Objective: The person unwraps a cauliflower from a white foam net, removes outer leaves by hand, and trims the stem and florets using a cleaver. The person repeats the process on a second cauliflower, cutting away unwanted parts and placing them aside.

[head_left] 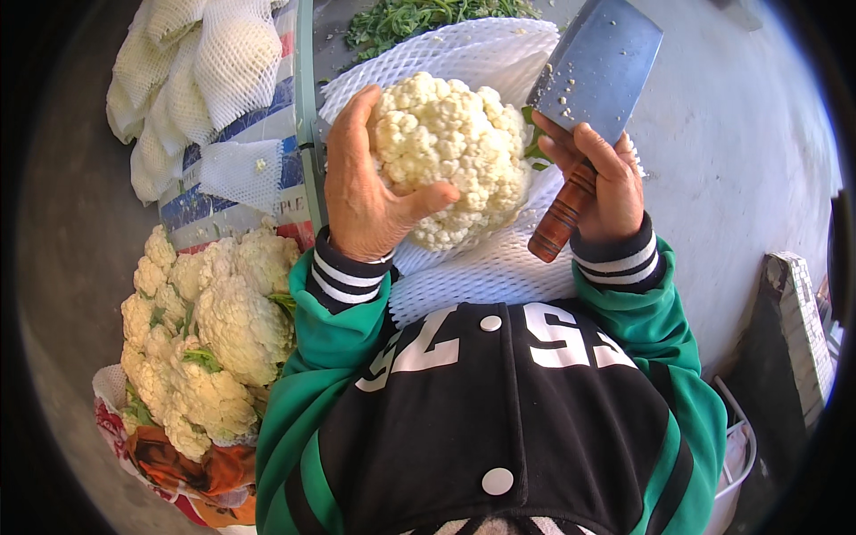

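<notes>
A cauliflower head [455,157] lies in front of me, with my left hand [374,184] gripping its left side, thumb across its front. My right hand [605,180] holds a cleaver [598,70] by its turned wooden handle, just right of the cauliflower. The blade points up and away, and small white crumbs cling to it. Beneath the cauliflower and my hands spreads white foam netting [481,267]. A bit of green leaf shows between the cauliflower and my right hand.
Net-wrapped cauliflowers [200,67] rest at upper left on printed sheeting [227,207]. Bare cauliflowers [207,334] are piled at lower left over patterned cloth [194,468]. Cut greens [428,23] lie at the top. A white-framed object [739,461] stands at lower right.
</notes>
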{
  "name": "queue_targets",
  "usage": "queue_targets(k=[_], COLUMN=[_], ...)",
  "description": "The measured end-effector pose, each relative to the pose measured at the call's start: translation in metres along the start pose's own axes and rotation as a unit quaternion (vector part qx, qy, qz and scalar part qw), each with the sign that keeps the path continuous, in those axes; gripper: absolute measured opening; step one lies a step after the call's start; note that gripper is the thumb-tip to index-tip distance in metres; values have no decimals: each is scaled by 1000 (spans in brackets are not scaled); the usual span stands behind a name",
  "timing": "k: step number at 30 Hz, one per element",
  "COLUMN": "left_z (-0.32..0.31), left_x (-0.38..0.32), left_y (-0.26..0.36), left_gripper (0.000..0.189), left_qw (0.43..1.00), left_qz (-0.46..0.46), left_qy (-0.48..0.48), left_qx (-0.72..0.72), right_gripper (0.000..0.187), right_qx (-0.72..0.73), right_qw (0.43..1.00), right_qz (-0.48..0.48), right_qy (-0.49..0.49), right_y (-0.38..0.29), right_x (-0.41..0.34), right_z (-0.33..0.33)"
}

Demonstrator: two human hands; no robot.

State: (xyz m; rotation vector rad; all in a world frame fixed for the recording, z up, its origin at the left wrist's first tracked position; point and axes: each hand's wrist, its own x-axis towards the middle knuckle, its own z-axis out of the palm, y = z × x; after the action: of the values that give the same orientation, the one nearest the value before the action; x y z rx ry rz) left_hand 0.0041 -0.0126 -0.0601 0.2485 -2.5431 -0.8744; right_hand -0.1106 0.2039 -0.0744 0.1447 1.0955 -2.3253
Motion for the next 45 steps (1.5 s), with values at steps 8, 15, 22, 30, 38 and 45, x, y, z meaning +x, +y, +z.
queue_targets(k=[8,15,22,30,38,45], left_z=[3,5,3,4,8,8], left_x=[5,3,-2,-6,-5,-3], left_y=[11,11,9,9,5,8], left_gripper=[104,98,95,92,92,89], left_qw=[995,998,998,997,998,998], left_qz=[80,64,51,55,59,62], left_qy=[-18,-17,-13,20,18,20], left_qx=[58,3,-29,43,0,12], right_gripper=[14,15,15,18,19,18], right_qx=[-82,-147,-182,-190,-198,-211], right_qw=[996,989,979,978,975,972], right_qz=[13,7,80,70,85,90], right_qy=[8,-17,-51,-58,-61,-58], right_y=[-17,-21,-25,-16,-17,-17], right_x=[-13,-27,-29,-23,-19,-18], right_z=[3,19,29,30,29,31])
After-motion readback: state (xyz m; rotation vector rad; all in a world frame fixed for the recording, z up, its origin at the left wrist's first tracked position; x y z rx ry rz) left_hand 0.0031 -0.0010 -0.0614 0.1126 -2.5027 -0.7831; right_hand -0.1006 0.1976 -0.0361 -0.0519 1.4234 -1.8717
